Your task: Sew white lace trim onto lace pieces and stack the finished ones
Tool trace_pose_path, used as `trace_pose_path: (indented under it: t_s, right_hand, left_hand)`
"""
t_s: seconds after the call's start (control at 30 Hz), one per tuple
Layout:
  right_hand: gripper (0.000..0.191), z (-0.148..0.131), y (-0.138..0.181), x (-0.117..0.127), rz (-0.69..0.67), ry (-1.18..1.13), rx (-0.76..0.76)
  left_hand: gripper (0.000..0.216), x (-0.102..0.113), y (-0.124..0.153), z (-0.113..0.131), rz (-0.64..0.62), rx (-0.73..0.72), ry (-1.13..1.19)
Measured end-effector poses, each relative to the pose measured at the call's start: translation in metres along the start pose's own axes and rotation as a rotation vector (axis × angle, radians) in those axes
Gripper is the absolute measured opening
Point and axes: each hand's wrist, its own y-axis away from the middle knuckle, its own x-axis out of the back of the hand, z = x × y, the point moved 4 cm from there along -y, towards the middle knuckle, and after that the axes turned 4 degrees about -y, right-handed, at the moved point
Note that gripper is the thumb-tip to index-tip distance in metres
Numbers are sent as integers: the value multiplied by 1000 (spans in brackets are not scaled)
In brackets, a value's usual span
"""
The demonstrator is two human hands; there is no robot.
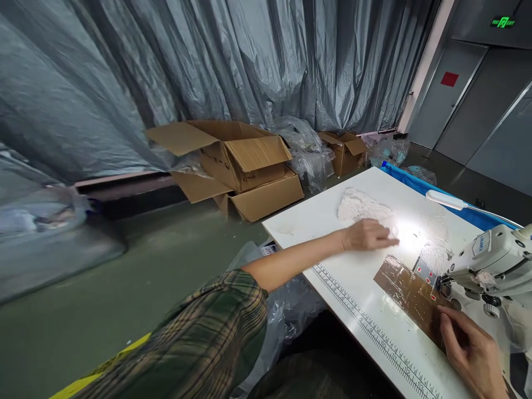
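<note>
Over the white sewing table (pixel 310 224), my left hand (pixel 368 235) is stretched forward, its fingers curled together and the index finger pointing right. Just behind it lies a crumpled piece of white lace fabric (pixel 359 206), and whether the fingers grip any of it is hidden. My right hand (pixel 474 352) rests at the near end of a brown tape-covered strip (pixel 409 293), with thumb and fingers bent together. What they hold, if anything, does not show. More white lace (pixel 434 257) lies beside the needle area of the sewing machine (pixel 484 257).
A printed ruler (pixel 374 335) runs along the table's near edge. Blue cloth (pixel 415 185) and a white-handled lamp or rod (pixel 446 199) border the far side. Open cardboard boxes (pixel 266 177) and plastic bags (pixel 310 155) stand on the floor by a grey curtain (pixel 249 61).
</note>
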Motion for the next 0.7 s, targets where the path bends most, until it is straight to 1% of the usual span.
trace_pose_path:
  t_s: [0.07,0.13,0.17,0.2,0.23,0.27,0.3,0.33,0.4,0.43,0.5,0.57,0.6,0.63,0.7]
  right_hand:
    - [55,-4,4,-18,-211,-293,-321]
    - [68,-13,7,-31,-307,-581,-609]
    - [68,-20,8,-35,-356,-667,-677]
    - [63,-28,7,-37,-385,-711,-688]
    - [57,-36,5,-37,-398,-719,-674]
    - [52,-42,3,-36,-393,-714,-644]
    - [50,-48,2,-34,-378,-702,-625]
    - [50,-51,2,-32,-371,-694,-622]
    - [52,-54,5,-30,-374,-658,-648]
    - [52,-54,6,-30,-383,-648,-660]
    - [53,-50,8,-27,-412,-638,-665]
    - [53,-42,6,-19,-409,-574,-621]
    - [51,-36,4,-12,-367,-491,-581]
    - [49,-30,0,-2,-300,-370,-535]
    - [41,-20,-7,21,-69,-28,-455]
  left_hand:
    - [34,-8,-8,45,-52,-224,79]
    - [28,-12,-13,91,-62,-386,177]
    - [24,-12,-15,112,-51,-456,251]
    - [28,-11,-17,130,-32,-494,325]
    - [35,-10,-19,143,-35,-523,391]
    - [40,-9,-23,151,-47,-521,441]
    - [42,-8,-27,153,-63,-496,476]
    - [40,-9,-32,149,-100,-457,493]
    - [30,-13,-43,127,-135,-332,488]
    - [26,-17,-47,115,-164,-304,495]
    - [27,-26,-51,93,-216,-309,561]
    - [20,-34,-50,79,-255,-326,608]
    - [17,-36,-48,76,-254,-311,568]
    - [19,-38,-45,74,-243,-286,500]
    - [30,-38,-40,76,-209,-234,331]
